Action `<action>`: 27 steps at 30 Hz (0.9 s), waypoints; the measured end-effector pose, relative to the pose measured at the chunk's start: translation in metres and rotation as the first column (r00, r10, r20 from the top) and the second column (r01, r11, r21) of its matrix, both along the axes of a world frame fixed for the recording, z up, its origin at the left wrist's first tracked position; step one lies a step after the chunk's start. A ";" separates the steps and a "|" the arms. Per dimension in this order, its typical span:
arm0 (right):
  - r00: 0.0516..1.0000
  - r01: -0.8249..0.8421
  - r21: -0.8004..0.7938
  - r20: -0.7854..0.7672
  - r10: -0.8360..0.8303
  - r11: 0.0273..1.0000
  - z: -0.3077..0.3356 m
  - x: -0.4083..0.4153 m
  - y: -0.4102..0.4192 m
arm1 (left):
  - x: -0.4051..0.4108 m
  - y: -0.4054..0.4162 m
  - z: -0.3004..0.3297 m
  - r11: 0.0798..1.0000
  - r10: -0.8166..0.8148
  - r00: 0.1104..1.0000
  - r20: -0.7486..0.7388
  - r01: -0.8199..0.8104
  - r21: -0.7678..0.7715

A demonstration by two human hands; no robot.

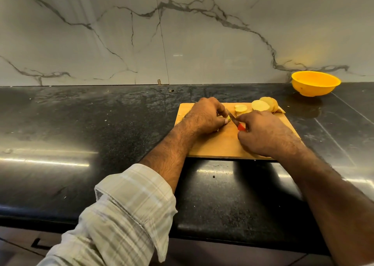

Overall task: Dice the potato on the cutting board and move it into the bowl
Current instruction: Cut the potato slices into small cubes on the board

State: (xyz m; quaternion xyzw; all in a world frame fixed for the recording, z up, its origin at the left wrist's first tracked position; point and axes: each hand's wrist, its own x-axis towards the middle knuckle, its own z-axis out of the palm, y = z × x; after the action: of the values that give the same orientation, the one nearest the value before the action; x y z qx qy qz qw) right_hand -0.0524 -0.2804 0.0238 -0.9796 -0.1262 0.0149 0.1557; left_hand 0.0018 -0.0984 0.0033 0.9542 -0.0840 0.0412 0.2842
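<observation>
Two hands point(204, 113) point(263, 133) flanking knife point(234, 121), potato piece point(228, 118) seemingly under left fingertips.

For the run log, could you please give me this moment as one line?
left hand holds potato piece | right hand cuts with knife | cutting board | bowl apart, contents unseen

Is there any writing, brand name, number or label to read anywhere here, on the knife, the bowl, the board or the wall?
None: no readable text in this view.
Knife: red handle and blade show no legible mark; mostly hidden by the right hand.
Yellow bowl: plain.
Wooden cutting board: plain.
Marble-look wall: only grey veins, no lettering.
Plaid sleeve: pattern only.
</observation>
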 end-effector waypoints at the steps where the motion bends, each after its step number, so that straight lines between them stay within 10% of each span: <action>1: 1.000 0.001 -0.010 0.004 -0.001 1.000 -0.001 0.000 0.002 | 0.000 -0.001 0.000 1.000 -0.003 1.000 0.003 0.003 0.007; 27: 0.998 -0.001 0.010 0.064 0.001 1.000 0.015 -0.020 -0.008 | 0.005 0.014 -0.003 1.000 -0.010 0.998 0.059 0.008 0.026</action>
State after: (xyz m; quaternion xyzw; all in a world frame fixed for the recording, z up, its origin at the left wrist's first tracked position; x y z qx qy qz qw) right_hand -0.0723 -0.2888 0.0386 -0.9787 -0.1318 -0.0170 0.1564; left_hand 0.0067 -0.0843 0.0000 0.9557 -0.0973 0.0671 0.2696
